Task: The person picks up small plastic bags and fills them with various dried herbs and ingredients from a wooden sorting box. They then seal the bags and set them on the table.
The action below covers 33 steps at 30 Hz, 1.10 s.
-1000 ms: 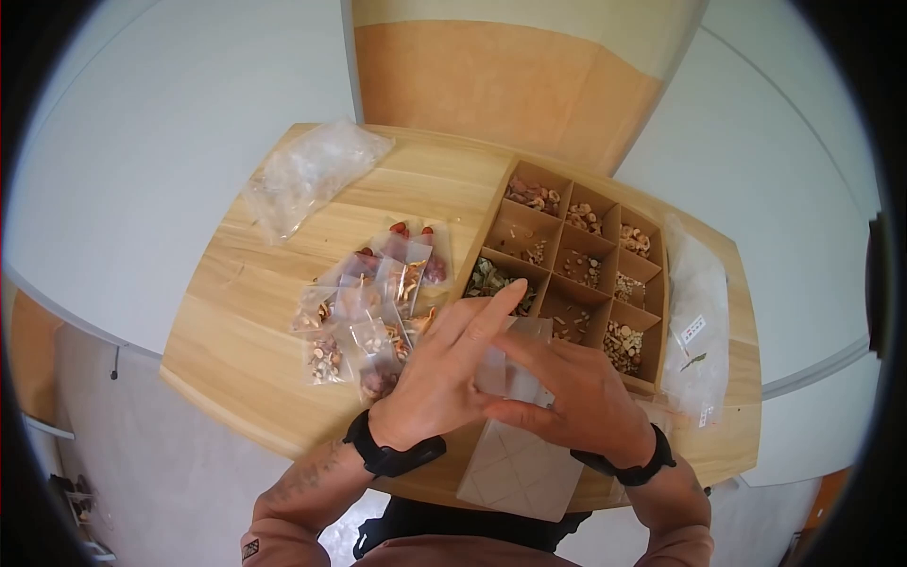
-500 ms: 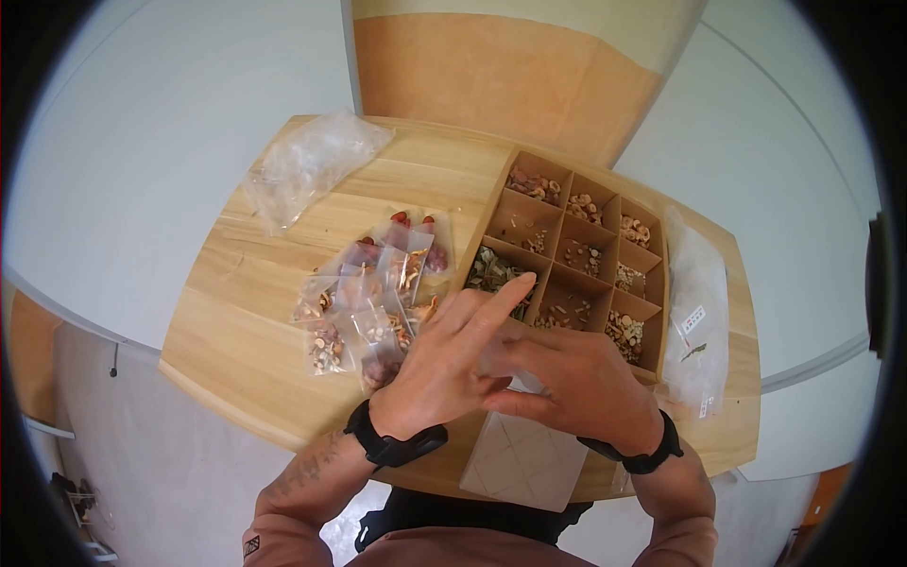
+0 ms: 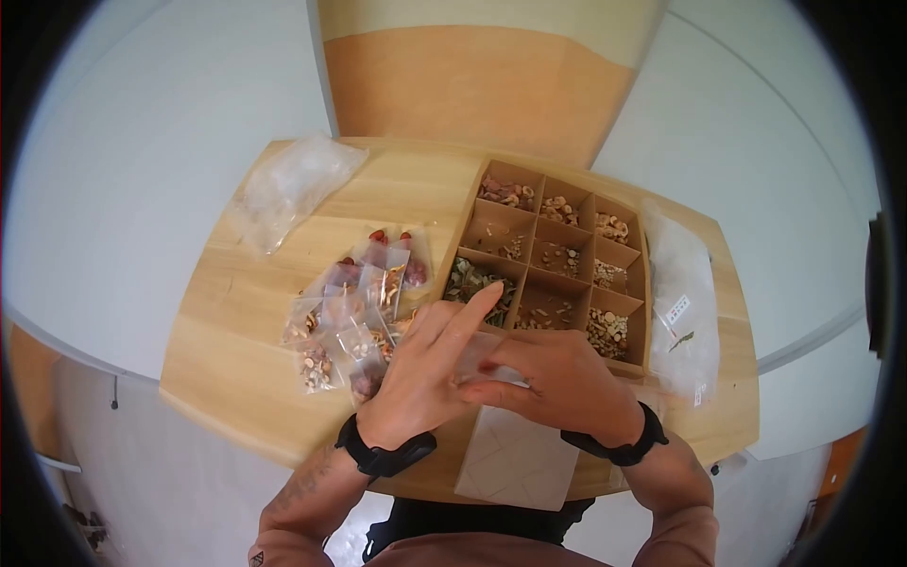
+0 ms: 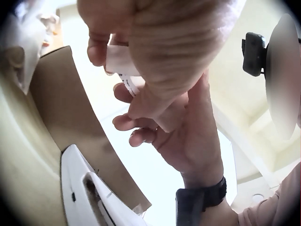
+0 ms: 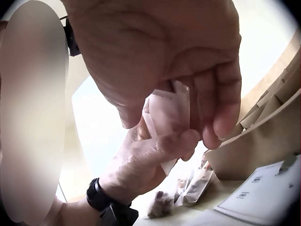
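Observation:
My left hand (image 3: 416, 378) and right hand (image 3: 562, 383) meet above the near edge of the table, with a small translucent bag (image 5: 167, 113) between them. In the right wrist view, the left thumb lies across the bag's lower part while the right fingers curl around its upper part. The left wrist view shows a pale piece of the bag (image 4: 121, 60) pinched by the left fingers, and a printed strip beside it. Below the hands lies a flat white stack (image 3: 520, 458). The bag's contents are hidden by the fingers.
A cardboard divided box (image 3: 642, 326) of dried ingredients stands beyond the right hand. Several filled clear sachets (image 3: 316, 364) are heaped to the left. A crumpled plastic bag (image 3: 300, 184) lies at the far left, another labelled plastic bag (image 3: 688, 312) at the right.
The head view has shifted a little. My two hands have drawn closer together around the bag, and less of it shows between them than a second ago.

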Available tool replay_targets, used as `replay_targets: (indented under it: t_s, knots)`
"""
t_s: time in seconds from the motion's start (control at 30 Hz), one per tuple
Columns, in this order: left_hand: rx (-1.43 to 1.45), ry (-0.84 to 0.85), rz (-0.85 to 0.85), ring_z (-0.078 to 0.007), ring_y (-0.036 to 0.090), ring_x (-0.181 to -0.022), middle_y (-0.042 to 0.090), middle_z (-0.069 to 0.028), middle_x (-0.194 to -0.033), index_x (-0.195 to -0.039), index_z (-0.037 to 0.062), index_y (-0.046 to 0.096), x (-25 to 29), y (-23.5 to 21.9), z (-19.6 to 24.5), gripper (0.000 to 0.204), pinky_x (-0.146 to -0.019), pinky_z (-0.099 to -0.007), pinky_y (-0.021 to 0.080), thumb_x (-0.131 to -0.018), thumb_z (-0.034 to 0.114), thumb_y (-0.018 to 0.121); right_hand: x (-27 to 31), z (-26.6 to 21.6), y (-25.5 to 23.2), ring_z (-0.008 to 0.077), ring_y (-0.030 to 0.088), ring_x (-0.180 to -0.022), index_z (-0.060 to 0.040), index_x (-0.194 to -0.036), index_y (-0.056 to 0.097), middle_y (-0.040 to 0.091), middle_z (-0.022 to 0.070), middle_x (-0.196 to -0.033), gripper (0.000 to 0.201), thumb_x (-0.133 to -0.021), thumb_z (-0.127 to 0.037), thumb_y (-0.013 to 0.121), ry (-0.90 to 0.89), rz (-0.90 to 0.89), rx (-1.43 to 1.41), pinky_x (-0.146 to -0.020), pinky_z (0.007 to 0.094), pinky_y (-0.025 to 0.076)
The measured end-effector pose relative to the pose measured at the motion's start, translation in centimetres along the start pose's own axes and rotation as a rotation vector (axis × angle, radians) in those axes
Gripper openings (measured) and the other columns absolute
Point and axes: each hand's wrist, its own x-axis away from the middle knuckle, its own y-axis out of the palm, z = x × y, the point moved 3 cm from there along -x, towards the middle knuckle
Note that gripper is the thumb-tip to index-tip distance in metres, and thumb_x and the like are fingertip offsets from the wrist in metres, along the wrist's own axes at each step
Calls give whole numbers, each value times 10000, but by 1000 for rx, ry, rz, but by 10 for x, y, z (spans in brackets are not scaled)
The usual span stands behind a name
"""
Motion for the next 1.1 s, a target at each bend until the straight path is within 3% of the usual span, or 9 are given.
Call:
replay_targets:
  t_s: [0.27, 0.37, 0.67, 0.77, 1.1]
  knots:
    - [-44, 46, -37, -343, 533, -960, 546, -126, -1031, -1492, 96, 408, -1, 2, 8, 984, -861, -432, 452, -600, 32, 819, 4, 2, 16, 311, 670, -747, -85, -959, 687, 680, 87, -889, 280, -869, -350, 706, -106, 112, -119, -639, 394, 532]
    - [-80, -4, -43, -348, 533, -972, 552, -128, -1060, -1494, 100, 407, 1, 6, 6, 987, -864, -436, 452, -595, -3, 802, 7, 4, 8, 312, 672, -761, -77, -990, 682, 676, 92, -918, 294, -867, -343, 708, 77, -14, -29, -658, 404, 532]
    - [-78, 93, 47, -356, 538, -991, 565, -145, -1164, -1490, 107, 418, -3, 8, 8, 983, -877, -432, 453, -588, -52, 773, 7, 5, 9, 308, 675, -794, -88, -1109, 633, 680, 98, -915, 360, -882, -361, 694, -20, 175, -4, -666, 406, 527]
    - [-61, 61, 53, -360, 540, -1012, 565, -148, -1183, -1488, 109, 424, -1, 10, 5, 971, -891, -430, 452, -594, -52, 768, 5, 3, 7, 309, 673, -815, -89, -1141, 611, 681, 94, -914, 402, -883, -387, 689, 0, 146, -4, -674, 408, 526]
    - [-71, -42, 18, -362, 533, -1013, 570, -143, -1140, -1488, 127, 426, 0, 7, 3, 989, -909, -431, 455, -575, -59, 758, 8, 4, 15, 279, 655, -784, -112, -927, 674, 654, 68, -896, 265, -857, -364, 714, -34, 172, 86, -662, 371, 527]
